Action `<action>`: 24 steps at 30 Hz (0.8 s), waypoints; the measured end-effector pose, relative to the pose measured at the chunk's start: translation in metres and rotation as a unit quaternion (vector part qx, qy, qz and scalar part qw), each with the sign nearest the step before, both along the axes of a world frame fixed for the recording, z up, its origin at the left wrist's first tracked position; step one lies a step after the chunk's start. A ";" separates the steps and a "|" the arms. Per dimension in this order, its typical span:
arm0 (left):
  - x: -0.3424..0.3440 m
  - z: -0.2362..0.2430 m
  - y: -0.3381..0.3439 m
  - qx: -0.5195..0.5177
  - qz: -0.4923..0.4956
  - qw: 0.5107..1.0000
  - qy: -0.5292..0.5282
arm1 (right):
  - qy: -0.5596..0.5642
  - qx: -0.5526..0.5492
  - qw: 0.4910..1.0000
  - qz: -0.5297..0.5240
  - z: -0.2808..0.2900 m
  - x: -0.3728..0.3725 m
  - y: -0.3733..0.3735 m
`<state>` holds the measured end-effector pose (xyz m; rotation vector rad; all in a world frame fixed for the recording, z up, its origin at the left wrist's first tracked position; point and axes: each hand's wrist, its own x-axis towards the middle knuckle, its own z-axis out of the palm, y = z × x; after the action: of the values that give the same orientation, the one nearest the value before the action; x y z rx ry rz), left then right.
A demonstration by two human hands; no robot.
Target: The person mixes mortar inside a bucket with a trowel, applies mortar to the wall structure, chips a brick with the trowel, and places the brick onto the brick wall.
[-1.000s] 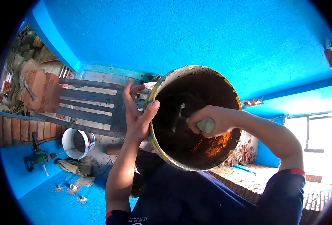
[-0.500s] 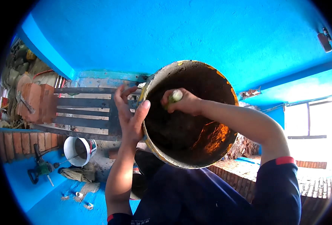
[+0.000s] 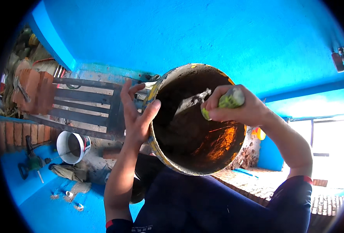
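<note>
A round bucket (image 3: 156, 149) with a worn yellow rim and dark, mortar-caked inside is tilted with its mouth toward me. My left hand (image 3: 136, 116) holds its left rim, thumb over the edge and fingers spread along the outside. In my right hand (image 3: 240, 106) is the green, pale-ended handle of a trowel (image 3: 191, 101), fingers wrapped round it. Its grey, crusted blade points down and left into the bucket mouth. An orange patch shows on the lower right of the inner wall.
To the left are a dark slatted metal frame (image 3: 84, 96) and orange bricks (image 3: 43, 93). Below stand a white bucket (image 3: 67, 141) and a green power tool (image 3: 34, 163) beside a crumpled cloth (image 3: 69, 172). Blue wall (image 3: 160, 31) lies beyond; a bright opening is at right.
My right hand has risen and moved right with the trowel, bringing its blade into sight. My left hand stays on the bucket's rim.
</note>
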<state>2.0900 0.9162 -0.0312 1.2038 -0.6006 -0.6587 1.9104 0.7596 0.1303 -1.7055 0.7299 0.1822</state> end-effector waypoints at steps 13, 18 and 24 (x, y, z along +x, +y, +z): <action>0.000 -0.005 -0.006 -0.033 0.003 0.999 0.000 | 0.183 -0.426 0.838 0.288 -0.031 0.011 -0.036; -0.001 -0.005 -0.002 -0.038 0.003 0.998 0.042 | 0.395 -0.516 0.572 0.501 -0.101 0.026 0.002; -0.001 -0.003 -0.009 -0.045 -0.014 0.999 0.011 | 0.358 -0.461 0.632 0.510 -0.083 0.016 0.001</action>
<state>2.0892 0.9072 -0.0345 1.1043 -0.6229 -0.6599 1.9264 0.7609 0.0471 -2.9560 0.2478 1.6007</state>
